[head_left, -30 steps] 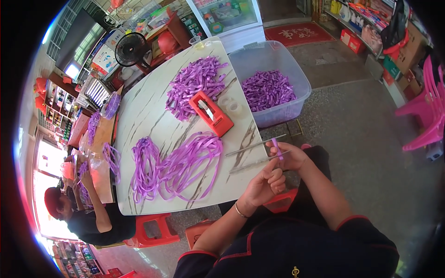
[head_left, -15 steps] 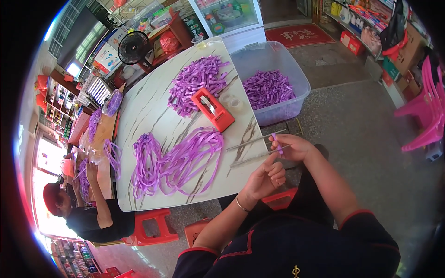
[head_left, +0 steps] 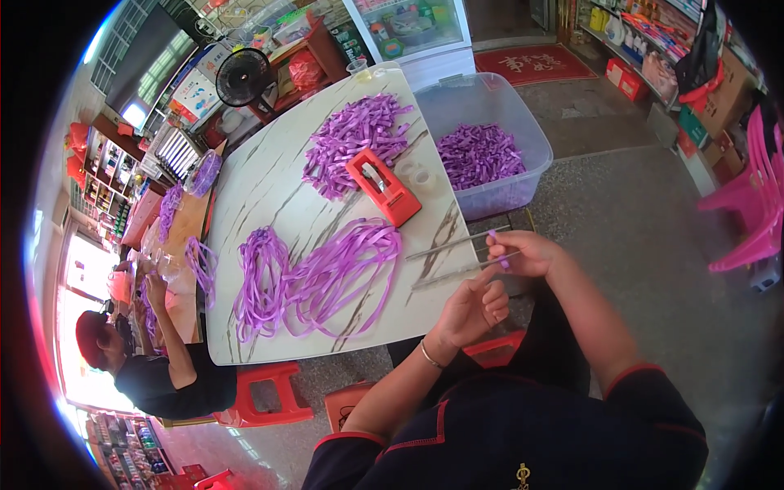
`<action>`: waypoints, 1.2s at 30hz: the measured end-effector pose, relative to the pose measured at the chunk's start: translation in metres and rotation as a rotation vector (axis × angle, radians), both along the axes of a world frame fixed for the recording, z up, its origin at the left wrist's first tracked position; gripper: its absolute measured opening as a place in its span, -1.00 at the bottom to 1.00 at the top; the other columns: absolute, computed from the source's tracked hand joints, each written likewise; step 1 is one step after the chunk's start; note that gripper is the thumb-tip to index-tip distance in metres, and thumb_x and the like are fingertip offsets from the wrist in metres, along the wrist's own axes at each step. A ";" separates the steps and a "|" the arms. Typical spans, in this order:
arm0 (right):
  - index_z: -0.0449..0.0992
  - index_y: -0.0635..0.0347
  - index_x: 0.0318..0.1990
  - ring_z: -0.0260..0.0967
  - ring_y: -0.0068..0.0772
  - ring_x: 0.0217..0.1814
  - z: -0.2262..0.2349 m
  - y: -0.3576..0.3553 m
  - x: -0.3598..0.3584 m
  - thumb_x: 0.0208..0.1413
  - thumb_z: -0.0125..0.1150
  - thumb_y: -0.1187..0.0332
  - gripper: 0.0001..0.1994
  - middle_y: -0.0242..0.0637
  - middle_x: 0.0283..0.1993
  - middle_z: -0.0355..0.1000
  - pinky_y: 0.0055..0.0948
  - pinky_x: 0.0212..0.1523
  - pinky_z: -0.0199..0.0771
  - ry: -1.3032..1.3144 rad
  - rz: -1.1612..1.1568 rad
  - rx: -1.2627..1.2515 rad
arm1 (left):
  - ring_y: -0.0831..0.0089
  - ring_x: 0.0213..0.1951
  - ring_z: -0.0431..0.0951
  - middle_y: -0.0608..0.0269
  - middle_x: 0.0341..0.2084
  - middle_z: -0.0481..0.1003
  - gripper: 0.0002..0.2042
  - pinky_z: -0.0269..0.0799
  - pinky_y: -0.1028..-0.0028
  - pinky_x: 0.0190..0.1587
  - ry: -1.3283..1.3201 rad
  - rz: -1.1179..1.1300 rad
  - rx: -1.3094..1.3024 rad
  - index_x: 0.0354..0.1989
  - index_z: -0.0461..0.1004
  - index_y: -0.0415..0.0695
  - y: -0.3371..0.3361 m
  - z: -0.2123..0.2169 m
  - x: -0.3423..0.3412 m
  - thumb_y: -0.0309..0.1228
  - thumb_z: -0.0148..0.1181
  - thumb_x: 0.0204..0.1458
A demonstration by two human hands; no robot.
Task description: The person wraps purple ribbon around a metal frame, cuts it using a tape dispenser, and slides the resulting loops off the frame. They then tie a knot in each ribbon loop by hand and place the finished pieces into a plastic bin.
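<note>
Two thin metal rods [head_left: 449, 245] jut out over the table's right edge, side by side and apart. A short purple ribbon [head_left: 492, 238] spans them near their right ends. My right hand [head_left: 527, 251] is closed at that ribbon, thumb and fingers pinching it against the rods. Just below, my left hand [head_left: 474, 312] has its fingers curled in, and its raised fingertips meet the lower rod close to the ribbon's lower end. Whether anything is between those fingertips is hidden. Looped long purple ribbons [head_left: 347, 273] lie on the table to the left of the rods.
On the marble-patterned table [head_left: 253, 180] are a red tape dispenser [head_left: 384, 188], a heap of short purple ribbon pieces [head_left: 355, 139] and another ribbon bundle [head_left: 261, 282]. A clear plastic bin [head_left: 531, 155] with purple pieces stands right. Another person [head_left: 155, 367] works at the left.
The view has shifted slightly, moving the table and its contents in the picture. Both hands stay at the rods; my left fingertips have shifted slightly beside the ribbon.
</note>
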State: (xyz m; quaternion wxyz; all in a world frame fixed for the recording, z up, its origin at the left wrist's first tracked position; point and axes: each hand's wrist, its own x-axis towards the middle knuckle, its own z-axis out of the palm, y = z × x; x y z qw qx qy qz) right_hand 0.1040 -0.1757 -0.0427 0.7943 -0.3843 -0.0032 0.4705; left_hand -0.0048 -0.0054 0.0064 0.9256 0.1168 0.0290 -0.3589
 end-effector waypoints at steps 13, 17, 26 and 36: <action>0.25 0.19 0.15 0.27 -0.65 -0.41 0.101 -0.045 -0.064 0.16 -0.04 0.23 -0.58 -0.36 -0.40 0.43 -0.67 -0.40 0.20 -0.498 -0.119 -0.365 | 0.62 -0.48 0.22 0.42 -0.56 0.19 -0.55 0.18 0.63 -0.38 -0.402 0.005 0.556 0.21 0.06 -0.14 0.000 0.031 0.015 -0.41 -0.11 0.12; 0.14 0.24 0.21 0.33 -0.58 -0.36 0.106 -0.020 -0.066 0.16 -0.05 0.28 -0.53 -0.31 -0.37 0.43 -0.60 -0.31 0.25 -0.526 0.007 -0.301 | 0.64 -0.39 0.37 0.36 -0.44 0.36 -0.66 0.24 0.65 -0.35 -0.782 0.042 0.714 0.08 0.22 -0.19 0.009 0.053 0.029 -0.47 -0.04 0.12; 0.07 0.19 0.24 0.38 -0.51 -0.23 0.100 0.029 -0.070 0.18 -0.04 0.24 -0.50 -0.26 -0.30 0.43 -0.58 -0.21 0.31 -0.364 0.128 -0.061 | 0.62 -0.45 0.45 0.29 -0.53 0.46 -0.92 0.37 0.62 -0.40 -0.820 0.026 0.959 -0.29 0.38 -0.22 0.083 0.074 0.028 -0.51 0.06 0.07; 0.32 0.25 0.01 0.34 -0.60 -0.21 0.060 0.071 -0.089 0.18 -0.02 0.35 -0.72 -0.34 -0.28 0.40 -0.56 -0.13 0.35 -0.703 0.122 -0.330 | 0.50 -0.34 0.47 0.14 -0.26 0.46 -0.57 0.40 0.57 -0.25 -0.699 0.927 1.566 0.09 0.21 -0.35 0.205 0.149 0.154 -0.35 0.02 0.10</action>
